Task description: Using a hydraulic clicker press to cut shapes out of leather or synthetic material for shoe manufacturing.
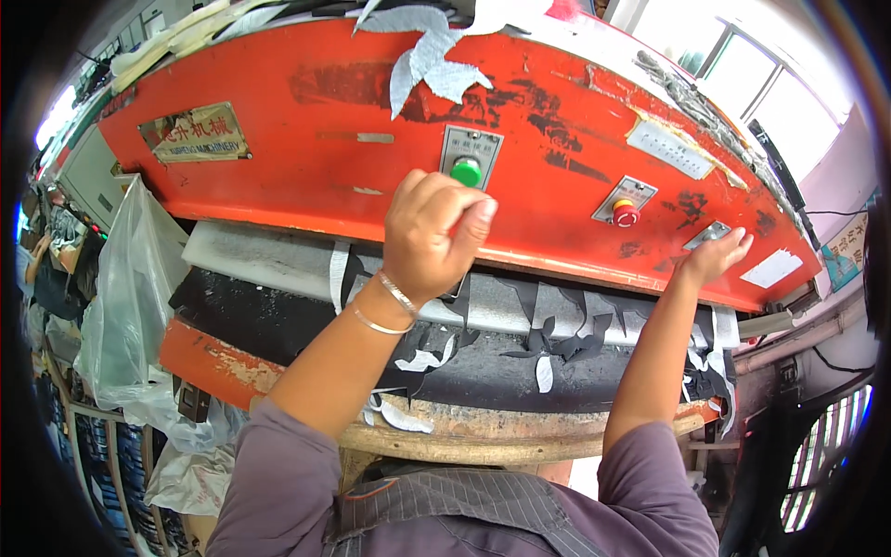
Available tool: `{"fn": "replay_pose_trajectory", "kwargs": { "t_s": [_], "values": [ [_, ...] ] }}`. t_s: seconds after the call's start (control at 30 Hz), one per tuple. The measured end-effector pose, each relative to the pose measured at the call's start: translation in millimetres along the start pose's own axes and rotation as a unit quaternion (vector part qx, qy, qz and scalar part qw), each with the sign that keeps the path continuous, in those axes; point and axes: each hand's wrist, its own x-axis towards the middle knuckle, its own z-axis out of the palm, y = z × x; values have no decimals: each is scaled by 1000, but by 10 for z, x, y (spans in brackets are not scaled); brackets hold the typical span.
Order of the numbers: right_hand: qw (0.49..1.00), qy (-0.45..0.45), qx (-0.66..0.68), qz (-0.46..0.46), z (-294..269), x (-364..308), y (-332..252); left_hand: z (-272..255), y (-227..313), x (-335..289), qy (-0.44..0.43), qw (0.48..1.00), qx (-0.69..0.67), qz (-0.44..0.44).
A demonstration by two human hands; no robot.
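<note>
My left hand (429, 232) is closed in a fist, thumb along the side, just under the green push button (466, 172) on the red press front (306, 121). Whether it touches the button cannot be told. Two bands circle that wrist. Farther right, my right hand (713, 260) has its fingers stretched out beside a small metal control plate (707, 234), partly covering it; nothing shows in this hand. Between the hands sits a red emergency-stop knob (626, 214) with a yellow collar.
Below the red front, a pale slab (260, 260) lies over a black bed (241, 311) littered with black and grey scraps (557, 345). Grey cut pieces (429, 56) hang over the machine's top. A clear plastic bag (130, 306) hangs at left; a wooden edge (464, 446) runs before me.
</note>
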Motion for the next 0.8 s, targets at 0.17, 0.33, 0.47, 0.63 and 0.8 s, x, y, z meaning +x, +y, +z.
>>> {"fn": "replay_pose_trajectory", "kwargs": {
  "t_s": [0.17,0.33,0.47,0.63,0.8],
  "values": [
    [948,26,-310,-64,299,61,-171,114,-188,180,-110,985,131,-12],
    [961,-224,-158,-41,-461,-625,-265,-372,354,-342,-224,958,14,-179],
    [706,-672,-219,38,-1148,-2141,-898,-849,874,-1495,-457,836,-9,-304],
    [598,-747,-245,-153,-1335,-3120,-1218,-897,1246,-1887,-408,864,95,-279],
    [624,-720,-260,-158,-1260,-3161,-1190,-844,1218,-1925,-376,875,121,-279]
  ]
}}
